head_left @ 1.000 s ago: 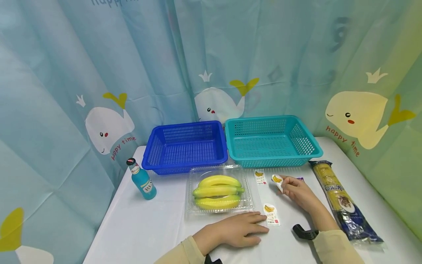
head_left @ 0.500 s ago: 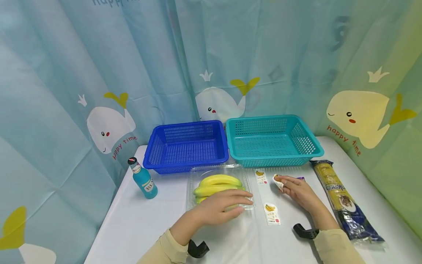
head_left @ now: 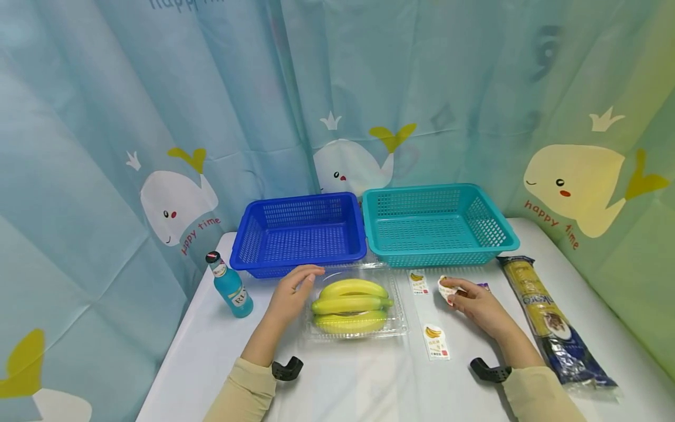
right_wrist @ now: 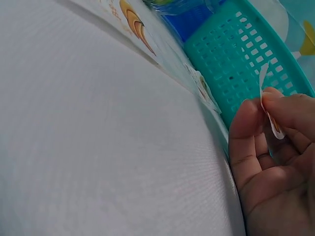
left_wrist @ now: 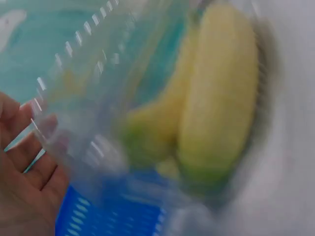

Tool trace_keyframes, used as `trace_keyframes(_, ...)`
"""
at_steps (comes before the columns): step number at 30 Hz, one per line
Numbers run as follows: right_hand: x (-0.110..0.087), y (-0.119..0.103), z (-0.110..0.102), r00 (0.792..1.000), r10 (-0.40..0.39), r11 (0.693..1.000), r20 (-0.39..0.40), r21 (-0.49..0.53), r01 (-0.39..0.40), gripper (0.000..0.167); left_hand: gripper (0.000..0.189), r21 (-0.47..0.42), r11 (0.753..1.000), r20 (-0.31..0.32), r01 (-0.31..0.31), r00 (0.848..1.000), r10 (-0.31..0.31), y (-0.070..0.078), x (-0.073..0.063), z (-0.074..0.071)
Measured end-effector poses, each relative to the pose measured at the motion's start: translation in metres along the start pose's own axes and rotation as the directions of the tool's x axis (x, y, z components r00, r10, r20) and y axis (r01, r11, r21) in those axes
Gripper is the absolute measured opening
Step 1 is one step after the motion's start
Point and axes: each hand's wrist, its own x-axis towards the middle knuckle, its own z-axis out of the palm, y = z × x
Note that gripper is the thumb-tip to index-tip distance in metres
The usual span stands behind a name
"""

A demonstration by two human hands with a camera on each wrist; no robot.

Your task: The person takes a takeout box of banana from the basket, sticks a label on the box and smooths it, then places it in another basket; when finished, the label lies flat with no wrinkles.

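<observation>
Right of centre in the head view, our right hand (head_left: 477, 308) pinches a banana label (head_left: 446, 289) between thumb and fingers, the label bending in the grip. Our left hand (head_left: 292, 296), fingers loosely extended, is at the upper left edge of the clear box (head_left: 399, 321) with the bananas (head_left: 352, 305), mid-frame; we cannot tell whether it touches the plastic. We'd do best to hold the label by its margin, so it doesn't crease or stick to us, and to steady the box lightly, since its walls probably flex easily.
</observation>
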Motion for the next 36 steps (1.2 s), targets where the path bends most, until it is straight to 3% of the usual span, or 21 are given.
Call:
trace_keyframes(14, 0.003, 0.003, 0.0, 1.0, 0.013, 0.999, 0.005, -0.04, -0.013, 0.045, 0.026, -0.134, 0.989, -0.172, 0.055, 0.982, -0.078, -0.045, -0.006, 0.012)
trace_keyframes(24, 0.003, 0.0, 0.001, 0.999, 0.053, 0.996, -0.009, -0.07, -0.053, 0.047, 0.036, -0.228, 0.968, -0.153, 0.107, 0.978, -0.144, -0.057, -0.009, 0.021)
trace_keyframes(28, 0.003, 0.0, 0.001, 0.999, 0.038, 0.997, -0.009, -0.068, -0.039, 0.047, 0.04, -0.258, 0.957, -0.129, 0.134, 0.977, -0.172, -0.056, -0.009, 0.023)
trace_keyframes(33, 0.004, -0.002, 0.001, 1.0, 0.026, 0.994, -0.01, -0.11, -0.027, 0.052, 0.043, -0.28, 0.946, -0.077, 0.163, 0.979, -0.191, -0.029, -0.012, 0.015)
trace_keyframes(36, 0.003, -0.008, 0.002, 1.0, -0.017, 0.991, -0.006, -0.136, 0.016, 0.052, 0.045, -0.305, 0.942, -0.05, 0.14, 0.985, -0.163, -0.021, -0.014, 0.014)
